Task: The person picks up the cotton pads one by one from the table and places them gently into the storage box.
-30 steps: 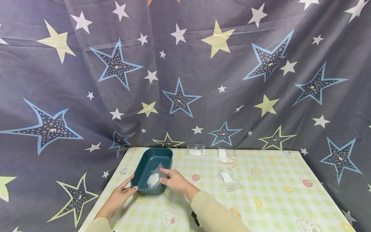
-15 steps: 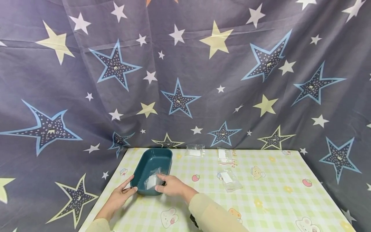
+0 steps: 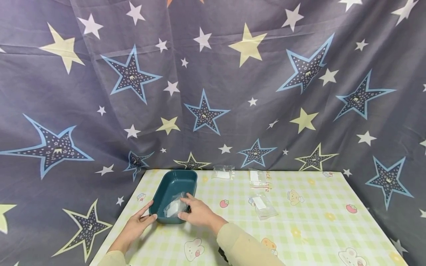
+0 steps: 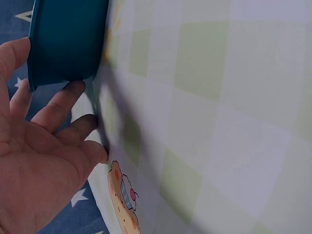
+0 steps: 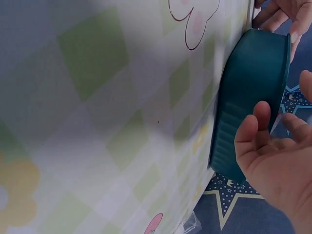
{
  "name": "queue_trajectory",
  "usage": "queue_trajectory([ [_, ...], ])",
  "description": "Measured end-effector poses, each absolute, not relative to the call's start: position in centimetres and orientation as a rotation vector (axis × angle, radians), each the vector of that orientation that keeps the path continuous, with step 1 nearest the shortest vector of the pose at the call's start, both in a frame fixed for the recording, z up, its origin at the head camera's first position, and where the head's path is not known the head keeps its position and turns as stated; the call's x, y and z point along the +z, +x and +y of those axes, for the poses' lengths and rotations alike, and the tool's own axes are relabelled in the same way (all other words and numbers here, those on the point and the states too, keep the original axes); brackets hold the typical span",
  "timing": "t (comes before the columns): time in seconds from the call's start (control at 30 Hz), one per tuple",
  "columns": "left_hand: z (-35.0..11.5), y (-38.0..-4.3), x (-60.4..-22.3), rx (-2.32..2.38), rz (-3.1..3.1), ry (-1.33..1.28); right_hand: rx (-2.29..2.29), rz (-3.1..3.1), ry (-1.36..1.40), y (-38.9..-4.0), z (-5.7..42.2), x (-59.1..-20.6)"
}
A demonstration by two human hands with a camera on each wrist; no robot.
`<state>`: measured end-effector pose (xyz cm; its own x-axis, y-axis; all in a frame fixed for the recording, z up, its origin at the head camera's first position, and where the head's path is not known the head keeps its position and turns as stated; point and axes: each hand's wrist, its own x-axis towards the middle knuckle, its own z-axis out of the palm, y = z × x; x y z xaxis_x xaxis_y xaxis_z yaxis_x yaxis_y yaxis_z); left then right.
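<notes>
Backdrop (image 3: 213, 81): star-printed cloth filling the upper frame, hanging behind the worktop.
Worktop (image 3: 316, 221): checked cover, lower centre; its near edge is cut off.
Dish (image 3: 174, 183): teal, lower left of centre, at the worktop's left edge.
Left hand (image 3: 138, 223): grip released, straight fingers against the dish's near corner, apparently steadying it.
Right hand (image 3: 196, 211): over the near rim, fingers on the clear packet (image 3: 173, 208) inside the dish; whether it pinches cannot be told.
Spare packets (image 3: 263, 205): three, right of the dish; contents unreadable.
</notes>
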<state>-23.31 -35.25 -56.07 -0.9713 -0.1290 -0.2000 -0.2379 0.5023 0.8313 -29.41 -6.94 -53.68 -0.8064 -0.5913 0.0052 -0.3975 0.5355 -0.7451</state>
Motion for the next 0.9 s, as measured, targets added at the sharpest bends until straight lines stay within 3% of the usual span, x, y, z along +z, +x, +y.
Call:
queue_trajectory([
  [0.9,-35.42,-23.63,-56.24,1.421,2.645,-0.319,-1.198,2.471,-0.904,-29.62,-5.98,-53.4],
])
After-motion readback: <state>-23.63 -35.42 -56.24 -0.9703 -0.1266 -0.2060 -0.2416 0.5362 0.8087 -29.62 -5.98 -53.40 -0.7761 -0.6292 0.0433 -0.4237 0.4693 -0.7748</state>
